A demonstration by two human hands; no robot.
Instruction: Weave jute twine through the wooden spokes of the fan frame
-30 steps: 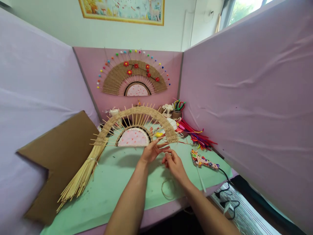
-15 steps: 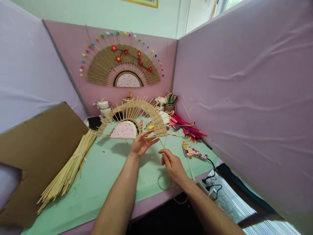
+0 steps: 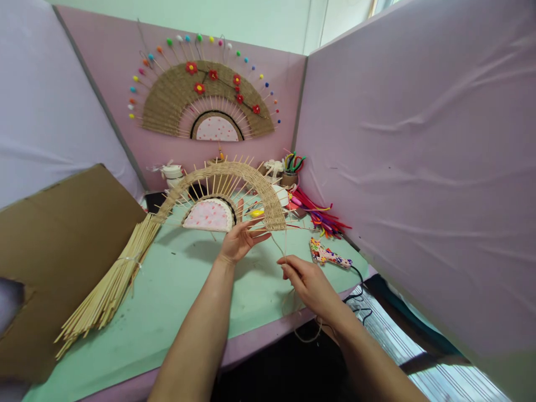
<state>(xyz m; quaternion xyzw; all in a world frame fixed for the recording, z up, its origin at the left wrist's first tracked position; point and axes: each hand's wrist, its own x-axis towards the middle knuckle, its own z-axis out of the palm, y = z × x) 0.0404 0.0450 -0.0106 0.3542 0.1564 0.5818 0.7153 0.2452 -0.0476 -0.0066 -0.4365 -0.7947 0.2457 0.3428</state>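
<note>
My left hand [image 3: 239, 239] holds a half-round woven fan [image 3: 275, 211] up off the table by its right end, thumb and fingers on either side of the lower sticks. Thin sticks radiate through the woven cord band, and a pink spotted half-disc [image 3: 208, 214] forms the centre. Below the fan's right corner, my right hand [image 3: 305, 274] is closed, pinching a thin cord [image 3: 277, 245] that runs up to the weave. The cord's loose length [image 3: 307, 339] loops down past the table's front edge.
A bundle of sticks [image 3: 106, 279] lies left beside brown cardboard [image 3: 62, 234]. On the right are a patterned glue gun [image 3: 330, 255] and coloured pipe cleaners [image 3: 320, 215]. Behind stand a white jar [image 3: 172, 174] and a scissors holder [image 3: 290, 178]. A finished fan [image 3: 167, 103] hangs on the pink partition.
My right hand has moved slightly right and down with the cord, whose loose loop now hangs closer to the edge. My left hand keeps its hold; the whole view has tilted down slightly.
</note>
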